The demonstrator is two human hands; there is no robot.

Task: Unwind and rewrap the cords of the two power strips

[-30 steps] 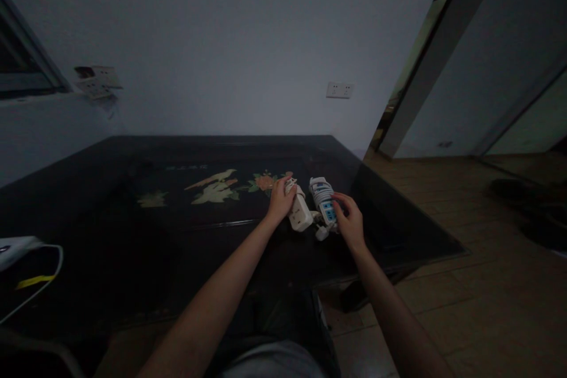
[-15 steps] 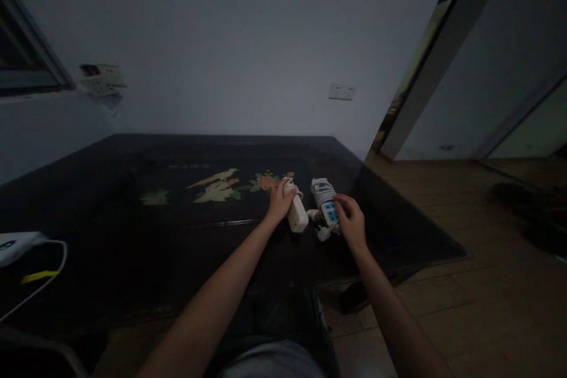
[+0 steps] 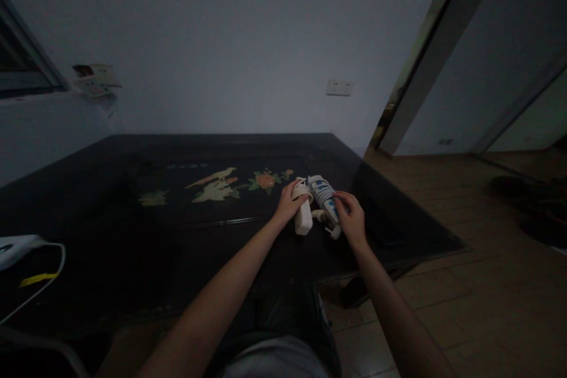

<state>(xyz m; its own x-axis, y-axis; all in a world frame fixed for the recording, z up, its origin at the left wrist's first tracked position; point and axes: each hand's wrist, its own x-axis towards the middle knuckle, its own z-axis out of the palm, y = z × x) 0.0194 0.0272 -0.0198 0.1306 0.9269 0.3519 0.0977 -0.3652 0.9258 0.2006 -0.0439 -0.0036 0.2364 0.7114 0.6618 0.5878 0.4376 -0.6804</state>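
Note:
Near the right part of the dark table, my left hand (image 3: 289, 204) is closed round a white power strip (image 3: 303, 220) with its cord wound about the far end. Just right of it lies a white and blue power strip (image 3: 326, 201), tilted, its cord wrapped round the middle. The fingers of my right hand (image 3: 351, 215) grip this second strip along its right side. A white plug (image 3: 335, 231) sticks out at its near end. The two strips sit close together at their far ends.
The dark table (image 3: 212, 271) bears a painted bird and flower pattern. At the left edge lies a white device (image 3: 18, 247) with a white cable and a yellow tag (image 3: 39, 279). A wall socket (image 3: 339, 87) sits behind the table.
My left hand has moved right with the white power strip, closer to the other one. The blue and white strip has turned slightly in my right hand.

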